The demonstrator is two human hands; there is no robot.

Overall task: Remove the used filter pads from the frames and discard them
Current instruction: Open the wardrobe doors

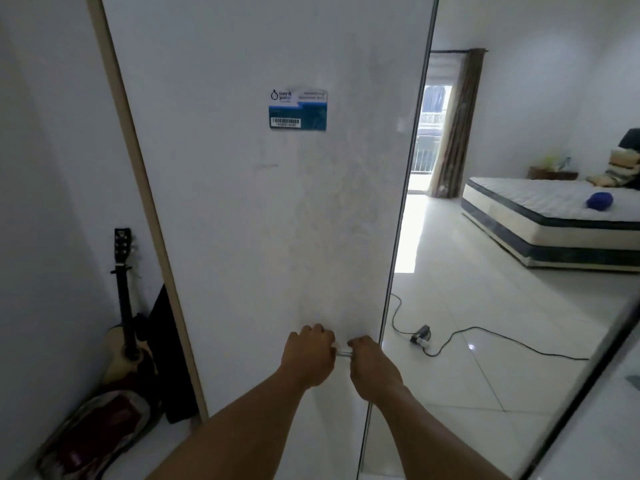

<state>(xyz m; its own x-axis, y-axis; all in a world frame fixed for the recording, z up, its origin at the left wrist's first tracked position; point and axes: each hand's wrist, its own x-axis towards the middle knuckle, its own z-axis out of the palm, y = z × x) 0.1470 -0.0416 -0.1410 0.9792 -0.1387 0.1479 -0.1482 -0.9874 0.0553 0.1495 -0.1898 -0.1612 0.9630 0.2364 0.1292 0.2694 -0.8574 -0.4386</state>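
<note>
Yr L hand (308,355) & R hand (372,367) both curl fingers round the metal handle (343,354) on the white door (242,220), handle showing btwn yr knuckles; blue sticker (298,110) well above yr fingers. Where filter pads, frames are: can't tell.

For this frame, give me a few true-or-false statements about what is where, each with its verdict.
1. The left hand and right hand both grip the short silver metal handle of the white door. True.
2. The blue and white barcode sticker sits below that handle. False: it is stuck high on the door, well above the handle.
3. A round blue bundle lies on the bare quilted mattress. True.
4. The black-necked acoustic guitar lies on that mattress. False: it stands leaning in the corner left of the door.
5. A black cable runs across the pale tiled floor. True.
</note>
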